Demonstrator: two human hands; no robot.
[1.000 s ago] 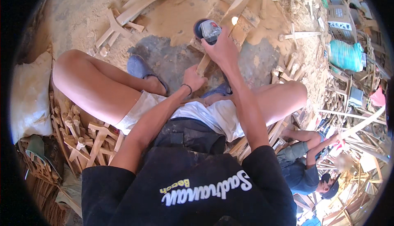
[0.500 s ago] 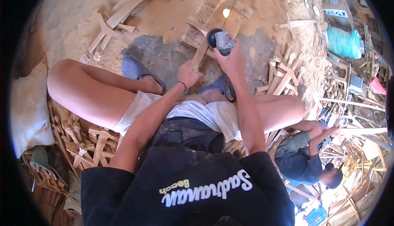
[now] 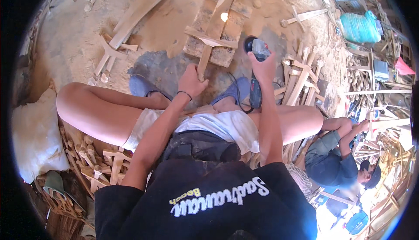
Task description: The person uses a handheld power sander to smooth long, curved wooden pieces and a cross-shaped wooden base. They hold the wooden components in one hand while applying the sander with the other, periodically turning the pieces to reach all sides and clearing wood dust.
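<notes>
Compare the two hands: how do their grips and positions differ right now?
The left hand pinches the near end of the cross-shaped wooden piece lying on the block; the right hand wraps around the grey power grinder. The left sits lower and nearer; the right is raised, off the block's side. Both grip firmly.

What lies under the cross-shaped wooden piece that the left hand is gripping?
The cross-shaped wooden piece rests on a worn wooden block set on the sandy ground. The left hand covers its near end, so what lies beneath that end cannot be seen.
</notes>
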